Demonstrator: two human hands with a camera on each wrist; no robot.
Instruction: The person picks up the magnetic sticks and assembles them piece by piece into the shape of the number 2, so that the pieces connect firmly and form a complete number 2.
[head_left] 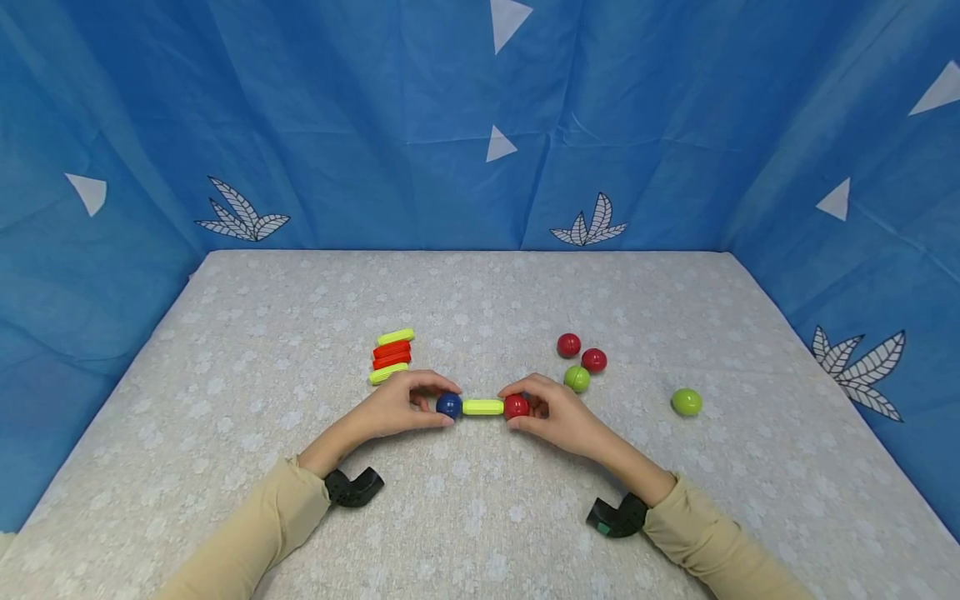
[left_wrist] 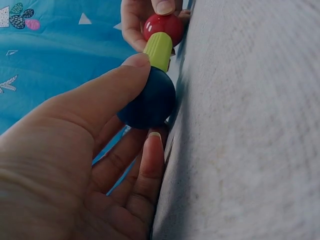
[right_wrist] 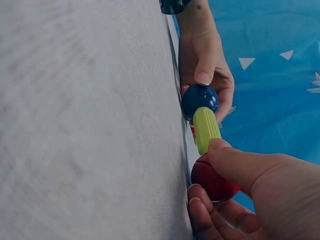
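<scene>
In the middle of the table a yellow-green ribbed rod (head_left: 483, 407) lies between a blue ball (head_left: 449, 406) and a red ball (head_left: 516, 406), the three in one straight line. My left hand (head_left: 408, 404) pinches the blue ball between thumb and fingers from the left. From the right, my right hand (head_left: 553, 414) grips the red ball the same way. The left wrist view shows the rod (left_wrist: 159, 51) meeting the blue ball (left_wrist: 149, 99) at its near end. In the right wrist view its other end sits against the red ball (right_wrist: 214, 179), beside my thumb.
Behind my left hand lie yellow-green rods (head_left: 395, 337) and red rods (head_left: 392, 347) in a loose stack. Two red balls (head_left: 568, 345) and a green ball (head_left: 577, 378) are grouped behind my right hand. Another green ball (head_left: 686, 402) sits farther right. A blue curtain (head_left: 465, 192) borders the table.
</scene>
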